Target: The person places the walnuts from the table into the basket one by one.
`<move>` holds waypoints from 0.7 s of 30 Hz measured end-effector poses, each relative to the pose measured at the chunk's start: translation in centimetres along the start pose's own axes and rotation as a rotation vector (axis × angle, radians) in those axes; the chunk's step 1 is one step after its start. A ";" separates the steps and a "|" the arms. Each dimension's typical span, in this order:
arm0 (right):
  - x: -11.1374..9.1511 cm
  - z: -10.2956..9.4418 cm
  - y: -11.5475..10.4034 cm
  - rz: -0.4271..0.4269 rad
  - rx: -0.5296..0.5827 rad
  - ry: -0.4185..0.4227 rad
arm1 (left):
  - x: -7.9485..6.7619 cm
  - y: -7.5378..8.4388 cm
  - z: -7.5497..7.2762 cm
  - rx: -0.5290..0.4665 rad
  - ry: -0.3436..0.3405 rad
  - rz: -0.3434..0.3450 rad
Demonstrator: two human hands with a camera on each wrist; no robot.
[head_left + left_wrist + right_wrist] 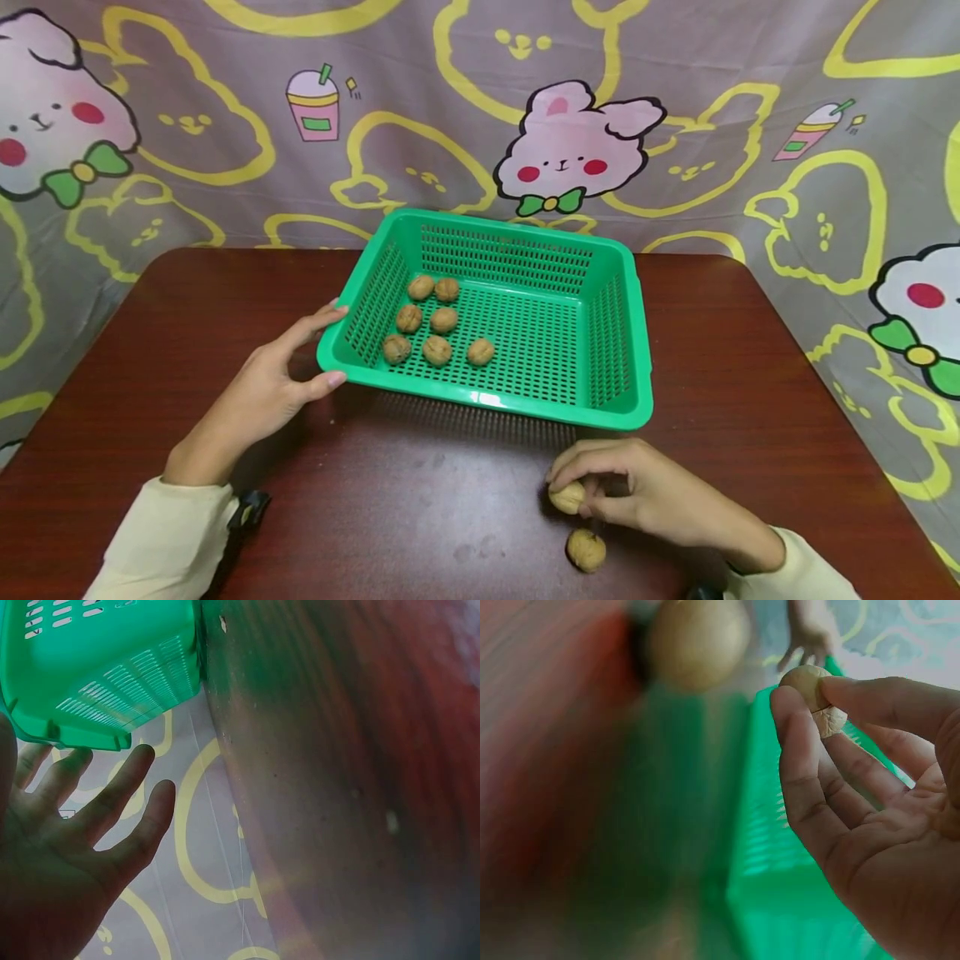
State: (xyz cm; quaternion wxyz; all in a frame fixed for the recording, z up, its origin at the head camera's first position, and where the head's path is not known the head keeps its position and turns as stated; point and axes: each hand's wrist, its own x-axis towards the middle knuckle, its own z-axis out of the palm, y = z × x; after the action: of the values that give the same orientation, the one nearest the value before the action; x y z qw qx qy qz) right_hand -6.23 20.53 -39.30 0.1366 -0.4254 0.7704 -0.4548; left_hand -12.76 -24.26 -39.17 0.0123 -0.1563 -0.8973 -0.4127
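Note:
A green slatted plastic basket (491, 398) stands on the table, with several walnuts (437, 351) gathered in its left half. At its left front corner rests my left hand (262, 392), thumb and fingers spread along the rim. From the left wrist view, the fingers of that left hand (82, 817) look extended beside the basket's wall (142, 682). My right hand (645, 492) pinches a walnut (567, 497) between thumb and fingertips, in front of the basket. The right wrist view also shows this pinched walnut (807, 684). Another walnut (586, 550) lies on the table just below the right hand.
The dark reddish wooden table (420, 517) has rounded far corners. Behind it hangs a grey curtain (442, 92) printed with yellow outlines and cartoon animals. The basket's near rim lies between the right hand and the walnuts inside.

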 end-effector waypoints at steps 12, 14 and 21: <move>5.0 -4.6 -5.1 0.214 0.310 0.070 | 0.0 -0.2 0.0 0.014 0.000 0.005; 6.5 -5.8 -5.2 0.296 0.334 0.112 | 0.0 -0.2 0.0 0.012 -0.003 0.004; 12.5 -9.0 -3.7 0.423 0.404 0.224 | 0.1 -0.2 0.0 0.010 -0.003 0.002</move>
State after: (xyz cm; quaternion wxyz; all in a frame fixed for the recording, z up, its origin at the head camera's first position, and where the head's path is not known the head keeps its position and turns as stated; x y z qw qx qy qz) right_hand -17.16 15.19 -29.16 0.2241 -0.1669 0.7463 -0.6041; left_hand -12.86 -24.35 -39.35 0.0124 -0.1579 -0.8991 -0.4081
